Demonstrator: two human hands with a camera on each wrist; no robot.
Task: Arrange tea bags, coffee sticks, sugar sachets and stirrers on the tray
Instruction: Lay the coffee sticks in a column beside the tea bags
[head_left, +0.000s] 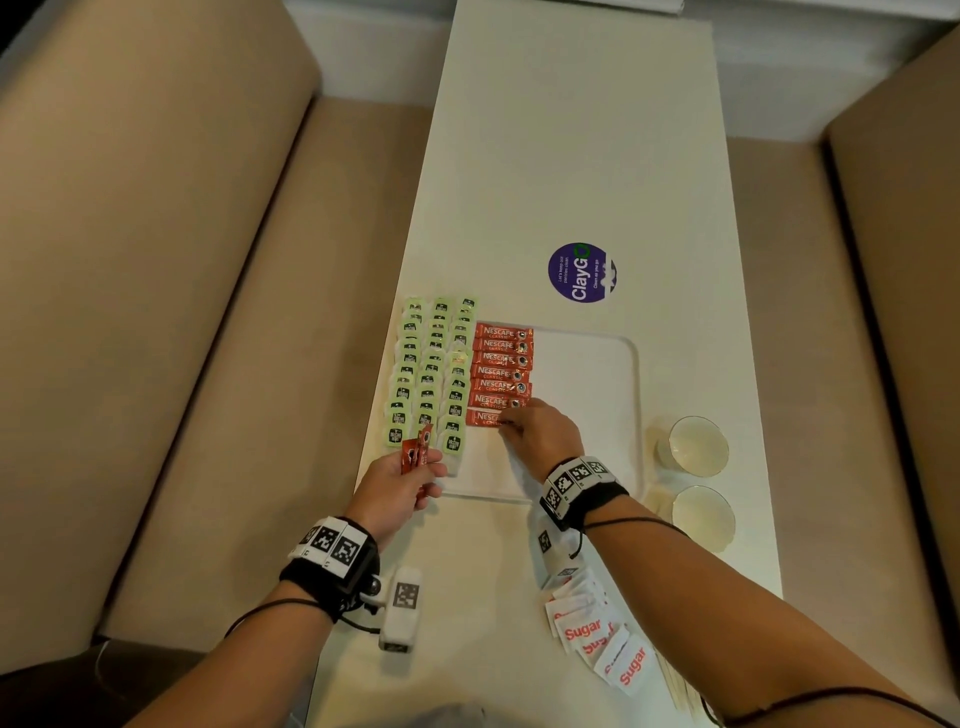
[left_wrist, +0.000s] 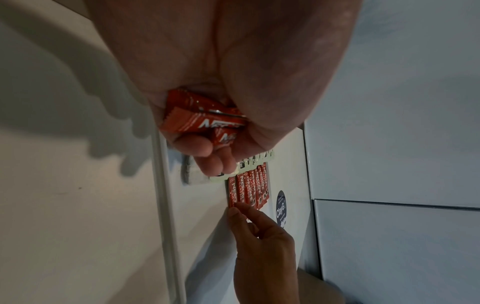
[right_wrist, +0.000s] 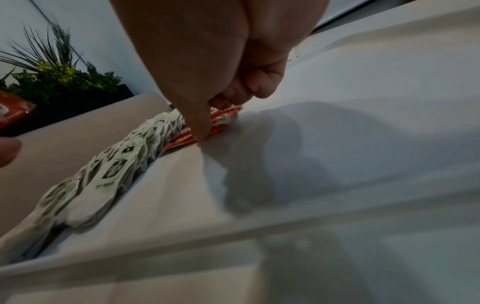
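A white tray (head_left: 626, 395) lies on the long white table. Green tea bags (head_left: 431, 374) fill its left side in three columns, and a row of red coffee sticks (head_left: 501, 364) lies beside them. My right hand (head_left: 511, 418) pinches the end of the nearest coffee stick (head_left: 482, 417) in that row, thumb tip (right_wrist: 203, 133) pressed down at its edge. Over the tray's near left corner, my left hand (head_left: 423, 475) grips a few more coffee sticks (left_wrist: 202, 121). Sugar sachets (head_left: 597, 629) and wooden stirrers (head_left: 675, 680) lie on the table by my right forearm.
Two pale cups (head_left: 696, 447) (head_left: 704, 517) stand right of the tray. A purple round sticker (head_left: 582, 273) lies on the table beyond it. Beige sofa seats (head_left: 156, 312) flank the table. The tray's right half (head_left: 587, 389) is bare. A plant (right_wrist: 52, 78) stands behind the sofa.
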